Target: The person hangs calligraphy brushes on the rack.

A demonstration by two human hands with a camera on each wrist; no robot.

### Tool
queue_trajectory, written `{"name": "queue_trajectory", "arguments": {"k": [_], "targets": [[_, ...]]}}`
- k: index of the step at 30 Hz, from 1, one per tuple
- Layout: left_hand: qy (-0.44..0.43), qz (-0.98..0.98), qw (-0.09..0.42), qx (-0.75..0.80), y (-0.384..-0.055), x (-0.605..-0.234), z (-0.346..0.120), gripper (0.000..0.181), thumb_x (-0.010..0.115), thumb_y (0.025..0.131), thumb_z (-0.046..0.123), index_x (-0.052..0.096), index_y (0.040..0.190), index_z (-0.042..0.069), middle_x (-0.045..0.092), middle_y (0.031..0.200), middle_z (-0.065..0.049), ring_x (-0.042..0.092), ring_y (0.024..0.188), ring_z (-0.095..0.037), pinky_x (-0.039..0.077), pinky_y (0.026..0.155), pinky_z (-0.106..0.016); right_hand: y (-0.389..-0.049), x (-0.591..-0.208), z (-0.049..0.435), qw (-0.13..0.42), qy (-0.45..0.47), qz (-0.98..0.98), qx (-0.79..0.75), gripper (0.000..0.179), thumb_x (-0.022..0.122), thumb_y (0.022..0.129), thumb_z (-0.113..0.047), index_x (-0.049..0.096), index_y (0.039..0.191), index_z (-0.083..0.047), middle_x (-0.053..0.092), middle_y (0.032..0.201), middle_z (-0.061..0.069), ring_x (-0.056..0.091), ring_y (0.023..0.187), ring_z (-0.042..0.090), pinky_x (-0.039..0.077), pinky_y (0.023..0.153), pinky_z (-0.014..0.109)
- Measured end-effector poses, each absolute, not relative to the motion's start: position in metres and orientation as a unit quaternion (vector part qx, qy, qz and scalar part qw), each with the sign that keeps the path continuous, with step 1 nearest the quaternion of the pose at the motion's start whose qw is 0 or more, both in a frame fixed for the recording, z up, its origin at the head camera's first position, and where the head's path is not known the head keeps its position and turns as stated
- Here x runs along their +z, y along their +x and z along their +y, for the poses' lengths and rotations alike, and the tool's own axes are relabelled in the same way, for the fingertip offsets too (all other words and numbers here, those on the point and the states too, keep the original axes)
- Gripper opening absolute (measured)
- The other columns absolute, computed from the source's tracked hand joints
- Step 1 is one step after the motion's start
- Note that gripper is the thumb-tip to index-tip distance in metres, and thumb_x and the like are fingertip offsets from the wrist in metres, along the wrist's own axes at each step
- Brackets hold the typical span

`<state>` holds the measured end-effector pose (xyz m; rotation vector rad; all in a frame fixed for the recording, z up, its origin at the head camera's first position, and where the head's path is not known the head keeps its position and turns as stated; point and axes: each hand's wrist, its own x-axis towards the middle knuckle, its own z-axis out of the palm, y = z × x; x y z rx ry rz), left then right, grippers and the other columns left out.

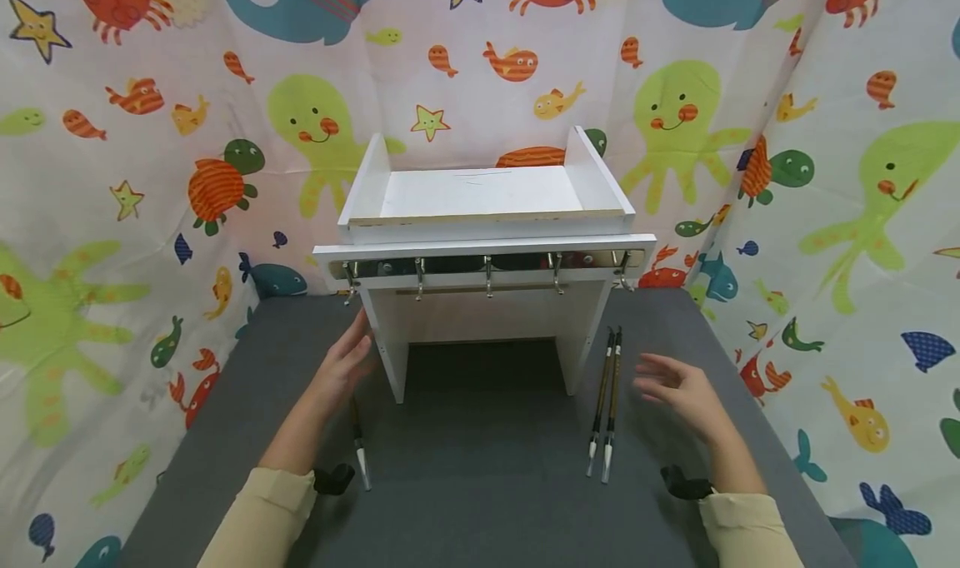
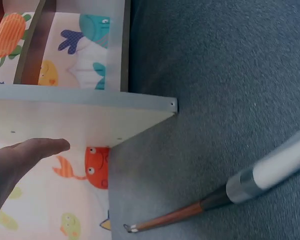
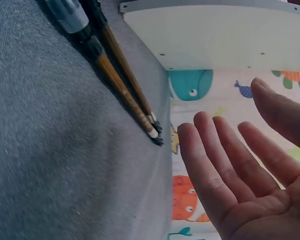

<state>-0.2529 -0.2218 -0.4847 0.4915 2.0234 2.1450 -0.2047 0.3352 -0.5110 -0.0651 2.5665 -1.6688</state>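
A white shelf rack (image 1: 480,233) with a row of metal hooks (image 1: 488,276) along its front stands on the grey table. Beside its left side panel is my left hand (image 1: 347,361), fingers extended; whether it touches the panel I cannot tell. One writing brush (image 1: 360,447) lies under and below that hand, its handle partly hidden in the head view. My right hand (image 1: 684,389) hovers to the right of two more brushes (image 1: 611,401), holding nothing. In the right wrist view its fingers (image 3: 242,162) are spread and relaxed, apart from the brushes.
Grey cloth (image 1: 480,485) covers the table. A curtain (image 1: 465,77) printed with sea animals hangs behind and along both sides. Black wrist straps (image 1: 333,479) sit at the cuffs of the beige sleeves.
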Motion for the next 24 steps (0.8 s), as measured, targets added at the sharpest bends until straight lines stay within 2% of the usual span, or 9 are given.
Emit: {"name": "queue_trajectory", "arguments": {"k": [7, 15, 19, 24], "targets": [[0.153, 0.639, 0.073, 0.750, -0.259, -0.491, -0.213, 0.066, 0.041, 0.110, 0.022, 0.002, 0.163, 0.013, -0.004, 0.171, -0.010, -0.002, 0.155, -0.041, 0.009, 0.112, -0.078, -0.217, -0.525, 0.332, 0.060, 0.028, 0.826, -0.560, 0.067, 0.071, 0.096, -0.027, 0.042, 0.151, 0.000, 0.051, 0.145, 0.029, 0.065, 0.118, 0.029, 0.058, 0.089, 0.041], [0.139, 0.621, 0.080, 0.768, -0.264, -0.493, -0.207, 0.066, 0.044, 0.109, 0.013, 0.008, 0.164, 0.015, 0.010, 0.169, -0.015, 0.012, 0.153, -0.040, 0.020, 0.112, -0.072, -0.233, -0.538, 0.323, 0.072, 0.070, 0.819, -0.565, 0.069, 0.073, 0.095, -0.018, 0.040, 0.151, 0.002, 0.050, 0.146, 0.030, 0.065, 0.119, 0.033, 0.058, 0.088, 0.042], [0.138, 0.611, 0.081, 0.776, -0.264, -0.492, -0.206, 0.066, 0.046, 0.108, 0.013, 0.011, 0.164, 0.015, 0.010, 0.169, -0.015, 0.011, 0.153, -0.039, 0.018, 0.113, -0.072, -0.239, -0.543, 0.319, 0.073, 0.085, 0.815, -0.569, 0.067, 0.073, 0.094, -0.012, 0.040, 0.151, 0.004, 0.050, 0.145, 0.031, 0.066, 0.117, 0.034, 0.059, 0.087, 0.041], [0.140, 0.596, 0.095, 0.785, -0.266, -0.493, -0.207, 0.064, 0.044, 0.108, 0.010, 0.013, 0.164, 0.018, 0.009, 0.170, -0.014, 0.011, 0.153, -0.037, 0.016, 0.113, -0.072, -0.242, -0.550, 0.312, 0.072, 0.110, 0.820, -0.558, 0.070, 0.076, 0.091, -0.009, 0.040, 0.150, 0.003, 0.050, 0.146, 0.031, 0.061, 0.122, 0.040, 0.059, 0.085, 0.038]]}}
